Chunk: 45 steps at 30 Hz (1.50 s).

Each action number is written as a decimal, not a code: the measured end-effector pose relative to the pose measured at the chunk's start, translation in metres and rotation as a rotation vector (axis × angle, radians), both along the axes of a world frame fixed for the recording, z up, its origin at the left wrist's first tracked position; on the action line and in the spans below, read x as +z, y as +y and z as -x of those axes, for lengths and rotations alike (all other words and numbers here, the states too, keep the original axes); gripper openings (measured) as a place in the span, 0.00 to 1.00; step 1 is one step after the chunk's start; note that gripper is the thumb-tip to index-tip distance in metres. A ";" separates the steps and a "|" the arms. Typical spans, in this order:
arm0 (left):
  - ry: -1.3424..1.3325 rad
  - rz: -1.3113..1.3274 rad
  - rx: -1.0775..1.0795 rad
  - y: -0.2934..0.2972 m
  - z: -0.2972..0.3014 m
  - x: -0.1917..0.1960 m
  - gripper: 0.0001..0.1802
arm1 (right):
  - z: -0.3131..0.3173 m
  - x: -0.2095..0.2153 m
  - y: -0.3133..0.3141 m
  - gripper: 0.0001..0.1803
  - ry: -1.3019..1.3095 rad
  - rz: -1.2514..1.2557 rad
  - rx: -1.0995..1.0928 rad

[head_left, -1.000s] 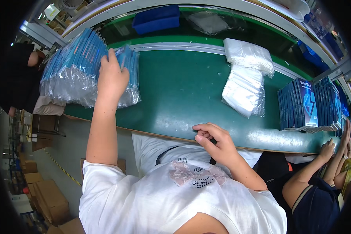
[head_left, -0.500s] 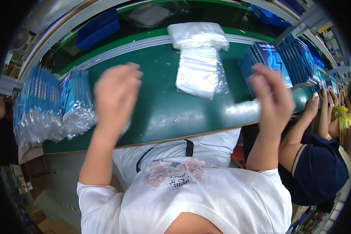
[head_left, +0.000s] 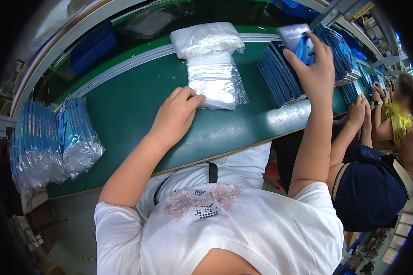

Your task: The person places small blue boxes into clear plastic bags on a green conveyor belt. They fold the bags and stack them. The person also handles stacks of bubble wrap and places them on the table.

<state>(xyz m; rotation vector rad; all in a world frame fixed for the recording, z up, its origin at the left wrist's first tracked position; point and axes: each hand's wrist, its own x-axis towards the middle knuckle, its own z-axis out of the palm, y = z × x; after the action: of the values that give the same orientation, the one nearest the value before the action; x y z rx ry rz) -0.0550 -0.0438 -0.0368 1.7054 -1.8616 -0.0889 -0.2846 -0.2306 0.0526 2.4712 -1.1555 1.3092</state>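
Note:
My right hand is closed around a flat blue box, thumb on its near side and fingers over its far edge. This box is tilted and stands a little above the row of blue boxes on the right. At the middle of the table, the curled fingers of my left hand pinch the near left corner of a pile of clear plastic bags. The pinched edge is partly hidden by the fingertips. Behind that pile lies a thicker bundle of clear bags.
Blue boxes in clear bags stand in rows on the left of the green table. More blue boxes stand farther right. A blue bin is beyond the rail. Close on my right sits a co-worker in dark clothing.
My left hand has moved right and down onto the plastic bags. My right hand has reached up to the row and taken hold of a blue box. The view has shifted slightly.

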 end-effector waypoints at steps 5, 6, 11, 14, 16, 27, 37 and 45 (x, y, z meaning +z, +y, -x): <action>0.136 0.050 0.035 0.006 0.006 0.006 0.12 | -0.012 0.006 0.067 0.36 -0.732 -0.616 0.579; 0.112 0.050 0.008 0.005 0.005 0.006 0.12 | -0.004 -0.001 0.073 0.33 -0.836 -0.982 0.712; -0.004 0.076 -0.053 0.007 -0.001 0.008 0.13 | -0.009 -0.052 0.105 0.34 -0.831 -1.877 0.822; -0.099 0.089 -0.063 0.008 0.001 0.021 0.12 | -0.008 -0.067 0.112 0.28 -0.829 -1.877 0.825; -0.100 -0.023 -0.083 0.009 -0.008 0.021 0.12 | -0.007 -0.070 0.114 0.29 -0.844 -1.916 0.844; 0.343 -0.006 0.027 0.012 0.002 0.015 0.09 | -0.035 -0.081 0.133 0.40 -0.854 -2.054 1.060; 1.287 -0.327 0.264 0.015 0.002 0.013 0.08 | -0.027 -0.075 0.119 0.27 -0.771 -1.902 0.878; 0.791 -0.152 0.190 0.023 0.003 0.016 0.09 | -0.026 -0.081 0.126 0.30 -0.800 -1.798 0.715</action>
<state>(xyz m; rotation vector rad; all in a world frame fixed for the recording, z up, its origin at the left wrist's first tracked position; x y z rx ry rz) -0.0584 -0.0212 -0.0209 1.6024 -1.1221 -0.7292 -0.2589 -0.1050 -0.0286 3.8624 -2.6614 2.0136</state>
